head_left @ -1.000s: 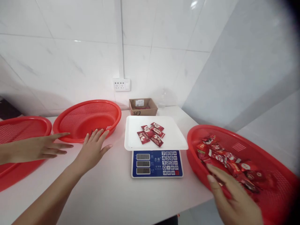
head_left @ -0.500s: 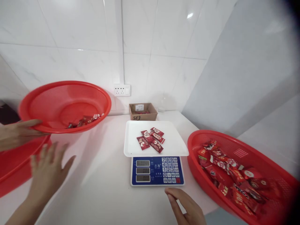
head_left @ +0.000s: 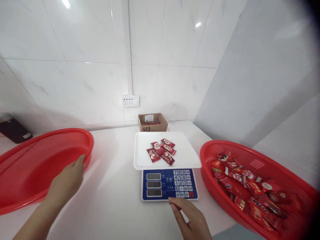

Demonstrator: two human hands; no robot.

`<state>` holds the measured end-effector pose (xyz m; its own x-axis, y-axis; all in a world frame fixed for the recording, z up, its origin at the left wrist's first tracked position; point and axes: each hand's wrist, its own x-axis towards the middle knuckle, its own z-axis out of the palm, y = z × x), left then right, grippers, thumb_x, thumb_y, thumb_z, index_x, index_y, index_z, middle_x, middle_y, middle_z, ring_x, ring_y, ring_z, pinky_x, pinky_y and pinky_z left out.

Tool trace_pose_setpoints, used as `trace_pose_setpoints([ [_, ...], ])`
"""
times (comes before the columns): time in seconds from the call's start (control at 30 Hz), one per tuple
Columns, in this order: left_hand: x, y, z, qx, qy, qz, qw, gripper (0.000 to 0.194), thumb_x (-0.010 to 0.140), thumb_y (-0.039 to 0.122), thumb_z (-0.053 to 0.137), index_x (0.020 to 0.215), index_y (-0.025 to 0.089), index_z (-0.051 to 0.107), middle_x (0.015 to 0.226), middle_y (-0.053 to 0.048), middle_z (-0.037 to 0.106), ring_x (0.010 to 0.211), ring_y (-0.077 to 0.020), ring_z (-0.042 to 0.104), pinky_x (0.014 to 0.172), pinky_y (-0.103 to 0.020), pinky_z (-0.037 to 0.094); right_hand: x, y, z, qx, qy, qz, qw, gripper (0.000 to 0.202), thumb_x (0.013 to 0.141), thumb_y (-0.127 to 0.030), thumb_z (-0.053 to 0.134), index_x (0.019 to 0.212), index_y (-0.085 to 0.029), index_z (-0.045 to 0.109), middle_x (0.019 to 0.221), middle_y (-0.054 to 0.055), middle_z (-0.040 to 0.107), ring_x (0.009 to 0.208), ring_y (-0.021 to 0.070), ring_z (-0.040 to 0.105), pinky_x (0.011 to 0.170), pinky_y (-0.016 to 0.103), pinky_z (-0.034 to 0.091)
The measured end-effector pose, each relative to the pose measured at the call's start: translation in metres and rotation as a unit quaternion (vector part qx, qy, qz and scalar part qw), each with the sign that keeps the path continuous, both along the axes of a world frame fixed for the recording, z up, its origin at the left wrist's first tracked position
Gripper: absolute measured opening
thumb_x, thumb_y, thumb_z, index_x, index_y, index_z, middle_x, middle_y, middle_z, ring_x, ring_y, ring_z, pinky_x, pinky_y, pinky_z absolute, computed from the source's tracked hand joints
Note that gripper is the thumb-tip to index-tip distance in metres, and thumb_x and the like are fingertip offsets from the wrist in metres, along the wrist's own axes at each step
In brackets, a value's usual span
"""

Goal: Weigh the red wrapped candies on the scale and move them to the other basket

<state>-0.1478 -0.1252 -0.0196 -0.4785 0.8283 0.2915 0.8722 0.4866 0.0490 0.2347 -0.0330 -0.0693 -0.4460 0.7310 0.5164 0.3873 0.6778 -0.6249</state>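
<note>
My left hand [head_left: 67, 180] is closed at the near right rim of the left red basket [head_left: 30, 196], its fingertips bent over the edge. Only bare red plastic shows inside that basket. At the front edge of the blue and white scale [head_left: 170, 185], my right hand [head_left: 188, 215] has thumb and index finger brought together, with nothing visible between them. Several small red packets [head_left: 161, 151] lie in a loose group on the scale's white tray [head_left: 186, 156]. The scale's display digits are too faint to read surely.
On the right stands another red basket [head_left: 212, 190] with many red-wrapped sweets [head_left: 252, 188]. An open cardboard box [head_left: 153, 127] sits behind the scale. A dark cylindrical object [head_left: 15, 129] lies at the far left, near the tiled wall.
The raised basket with sweets and the other person's hand on it are gone from view. My left hand has moved right and closed at the remaining basket's rim, which now reaches further right.
</note>
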Motion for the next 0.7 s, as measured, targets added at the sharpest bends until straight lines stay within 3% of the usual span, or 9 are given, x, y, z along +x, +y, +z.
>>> trace_pose_setpoints([
  [0.1,0.043,0.032,0.015,-0.07,-0.029,-0.02,0.997,0.046,0.088,0.022,0.022,0.128,0.011,0.044,0.096,-0.018,0.065,0.079,-0.0302,0.062,0.052,-0.035,0.046,-0.006,0.011,0.017,0.044,-0.01,0.001,0.999,0.021,0.086,-0.025,0.047,0.094,-0.022,0.065,0.087,0.006,0.071,0.081,0.0176,0.066,0.071,0.029,0.055],
  [0.23,0.076,0.063,0.023,-0.077,-0.064,-0.09,0.991,0.047,0.087,0.018,0.023,0.13,0.011,0.041,0.095,-0.018,0.064,0.082,-0.0302,0.061,0.054,-0.036,0.047,-0.015,0.04,0.044,0.052,-0.052,-0.025,0.997,0.024,0.087,-0.025,0.044,0.099,-0.02,0.063,0.095,0.009,0.069,0.09,0.0191,0.063,0.079,0.033,0.052],
  [0.3,0.085,0.074,0.022,-0.065,-0.076,-0.123,0.987,0.045,0.088,0.019,0.025,0.129,0.011,0.041,0.097,-0.018,0.064,0.085,-0.0295,0.061,0.059,-0.038,0.048,-0.02,0.057,0.054,0.033,-0.09,-0.044,0.994,0.026,0.088,-0.025,0.042,0.102,-0.019,0.062,0.102,0.01,0.067,0.096,0.02,0.06,0.084,0.035,0.048],
  [0.43,0.105,0.096,0.028,-0.02,-0.078,-0.201,0.976,0.042,0.091,0.023,0.026,0.127,0.012,0.044,0.125,-0.018,0.052,0.114,-0.0304,0.048,0.083,-0.044,0.045,-0.035,0.087,0.068,-0.017,-0.196,-0.06,0.979,0.025,0.087,-0.027,0.044,0.105,-0.02,0.061,0.107,0.008,0.064,0.102,0.0212,0.056,0.084,0.033,0.043],
  [0.53,0.126,0.115,0.037,-0.027,-0.078,-0.322,0.943,0.038,0.088,0.018,0.035,0.124,0.015,0.048,0.127,-0.011,0.053,0.119,-0.0231,0.045,0.098,-0.038,0.038,-0.048,0.101,0.075,-0.04,-0.274,-0.058,0.959,0.024,0.083,-0.03,0.051,0.102,-0.02,0.06,0.101,0.008,0.065,0.094,0.0225,0.058,0.074,0.031,0.041],
  [0.63,0.142,0.136,0.041,-0.057,-0.072,-0.441,0.893,0.051,0.075,0.003,0.045,0.122,0.02,0.05,0.123,-0.004,0.057,0.118,-0.0158,0.046,0.1,-0.027,0.035,-0.059,0.107,0.078,-0.037,-0.312,-0.065,0.947,0.025,0.08,-0.028,0.054,0.102,-0.02,0.058,0.099,0.007,0.066,0.09,0.022,0.059,0.068,0.029,0.038],
  [0.7,0.147,0.149,0.038,-0.071,-0.063,-0.483,0.87,0.056,0.068,-0.001,0.046,0.12,0.02,0.051,0.119,-0.003,0.059,0.116,-0.0163,0.047,0.1,-0.027,0.035,-0.061,0.108,0.078,-0.033,-0.321,-0.069,0.944,0.024,0.081,-0.026,0.051,0.103,-0.02,0.057,0.101,0.007,0.065,0.091,0.0215,0.059,0.068,0.028,0.036],
])
